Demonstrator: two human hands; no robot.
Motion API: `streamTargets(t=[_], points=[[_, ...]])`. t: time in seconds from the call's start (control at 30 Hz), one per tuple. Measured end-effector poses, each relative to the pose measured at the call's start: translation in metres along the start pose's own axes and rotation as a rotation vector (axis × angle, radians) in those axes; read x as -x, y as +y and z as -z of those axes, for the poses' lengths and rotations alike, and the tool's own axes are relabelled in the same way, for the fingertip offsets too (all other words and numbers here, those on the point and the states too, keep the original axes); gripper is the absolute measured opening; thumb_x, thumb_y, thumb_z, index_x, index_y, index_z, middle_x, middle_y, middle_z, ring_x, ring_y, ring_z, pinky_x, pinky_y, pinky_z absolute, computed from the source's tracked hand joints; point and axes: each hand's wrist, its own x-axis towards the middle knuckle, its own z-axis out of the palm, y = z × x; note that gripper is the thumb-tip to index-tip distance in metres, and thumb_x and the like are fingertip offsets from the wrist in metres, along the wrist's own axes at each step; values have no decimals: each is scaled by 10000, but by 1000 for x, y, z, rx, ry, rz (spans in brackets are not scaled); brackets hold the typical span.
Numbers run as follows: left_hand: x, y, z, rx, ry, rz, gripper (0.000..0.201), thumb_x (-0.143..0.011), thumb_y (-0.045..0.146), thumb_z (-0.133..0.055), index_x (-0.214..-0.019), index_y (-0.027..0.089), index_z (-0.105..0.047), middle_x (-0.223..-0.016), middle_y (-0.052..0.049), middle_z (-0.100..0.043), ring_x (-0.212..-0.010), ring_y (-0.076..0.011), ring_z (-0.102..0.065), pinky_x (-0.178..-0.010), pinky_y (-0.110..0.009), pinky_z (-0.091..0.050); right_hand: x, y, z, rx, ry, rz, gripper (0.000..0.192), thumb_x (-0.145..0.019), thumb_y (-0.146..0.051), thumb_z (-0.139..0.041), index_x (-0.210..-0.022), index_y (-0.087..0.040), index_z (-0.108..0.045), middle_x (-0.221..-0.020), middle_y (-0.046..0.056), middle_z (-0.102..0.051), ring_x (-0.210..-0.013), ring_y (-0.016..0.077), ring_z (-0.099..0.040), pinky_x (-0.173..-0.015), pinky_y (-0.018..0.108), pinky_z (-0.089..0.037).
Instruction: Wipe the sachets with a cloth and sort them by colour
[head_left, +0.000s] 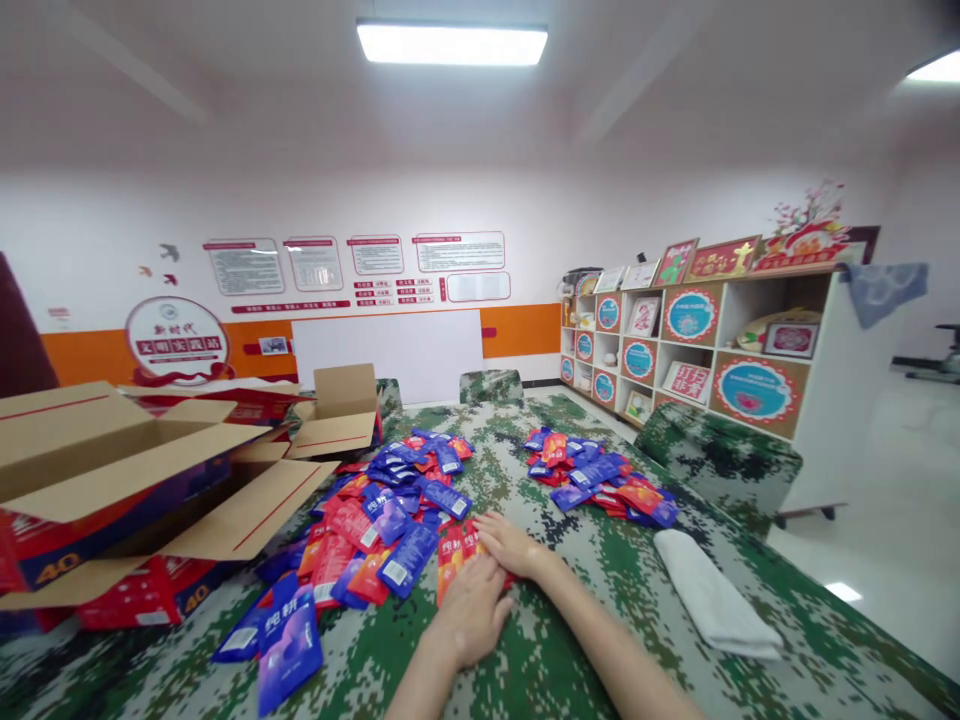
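Note:
My left hand (474, 610) rests palm down over the lower part of red pouches (452, 552) on the camouflage tablecloth, partly hiding them. My right hand (516, 547) lies across their right side, fingers stretched flat on top. Two red pouches show side by side; whether more lie underneath is hidden. Just to the left spreads a loose heap of blue and red pouches (390, 515), with a blue pouch (410, 560) nearest my hands. Another mixed pile of pouches (596, 475) sits farther off to the right.
Opened cardboard boxes (135, 470) crowd the left side, flaps jutting over the table. A smaller open carton (341, 410) stands behind. A folded white cloth (712, 595) lies at the right. Camouflage-covered chairs (716, 460) and a display shelf (675, 340) stand beyond the table.

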Motion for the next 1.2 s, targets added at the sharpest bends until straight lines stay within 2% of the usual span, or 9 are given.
streamTargets(t=[0.17, 0.37, 0.5, 0.63, 0.7, 0.8, 0.87, 1.03, 1.2], points=[[10, -17, 3, -17, -1, -4, 529, -876, 382, -418, -1377, 266, -296, -1440, -27, -311, -1325, -217, -253, -1104, -417, -204, -14, -7, -11, 11, -3, -6, 481, -935, -349, -231, -1320, -149, -441, -1373, 66, -431, -1316, 151, -298, -1128, 341, -136], [13, -18, 2, -42, 20, -16, 546, -881, 379, -415, -1390, 238, -280, -1449, -41, -293, -1331, -215, -242, -1111, -402, -194, -15, -3, -18, -48, 27, -37, 479, -926, -373, -259, -1304, -163, -466, -1377, 53, -427, -1323, 169, -285, -1129, 358, -134], [14, -18, 0, -54, 36, -17, 585, -882, 345, -419, -1417, 265, -197, -1478, -11, -219, -1346, -209, -204, -1112, -412, -186, -15, 8, -18, -143, 228, -45, 479, -890, -359, -320, -1267, -130, -508, -1383, 77, -417, -1310, 198, -311, -1109, 376, -197], [17, -16, 3, -55, 73, -42, 630, -867, 286, -440, -1422, 314, -143, -1483, 21, -194, -1348, -214, -198, -1111, -452, -170, -10, 38, 15, -68, 523, -298, 455, -837, -308, -398, -1223, -114, -540, -1231, 116, -570, -1125, 224, -525, -965, 336, -390], [18, -15, 6, -53, 100, -61, 674, -840, 244, -466, -1422, 315, -136, -1484, 22, -189, -1350, -217, -192, -1114, -458, -160, -8, 59, 48, 127, 540, -538, 407, -830, -260, -401, -1191, -154, -555, -1069, 86, -658, -984, 209, -599, -864, 295, -434], [20, -14, 11, -35, 128, -57, 698, -819, 211, -476, -1423, 309, -140, -1482, 21, -198, -1349, -218, -195, -1115, -452, -169, -13, 92, 97, 225, 546, -674, 364, -812, -196, -411, -1125, -90, -564, -1015, 153, -655, -969, 239, -597, -838, 302, -411], [19, -14, 14, -21, 136, -54, 700, -812, 197, -473, -1423, 303, -148, -1479, 19, -208, -1348, -215, -200, -1116, -446, -175, -20, 111, 118, 263, 536, -747, 342, -800, -205, -439, -1094, -82, -564, -1051, 180, -633, -992, 254, -585, -822, 304, -407], [13, -13, 21, 5, 143, -43, 752, -754, 170, -517, -1417, 290, -183, -1471, 17, -234, -1352, -219, -184, -1118, -443, -177, -42, 140, 119, 316, 475, -863, 353, -800, -257, -478, -1063, -38, -562, -1037, 232, -622, -959, 276, -606, -753, 315, -437], [12, -18, 23, 60, 127, -80, 822, -718, 154, -531, -1426, 298, -138, -1487, 24, -176, -1362, -222, -142, -1118, -441, -173, -50, 145, 113, 374, 455, -890, 381, -762, -147, -462, -1114, -22, -539, -979, 230, -645, -902, 284, -632, -697, 322, -455]])
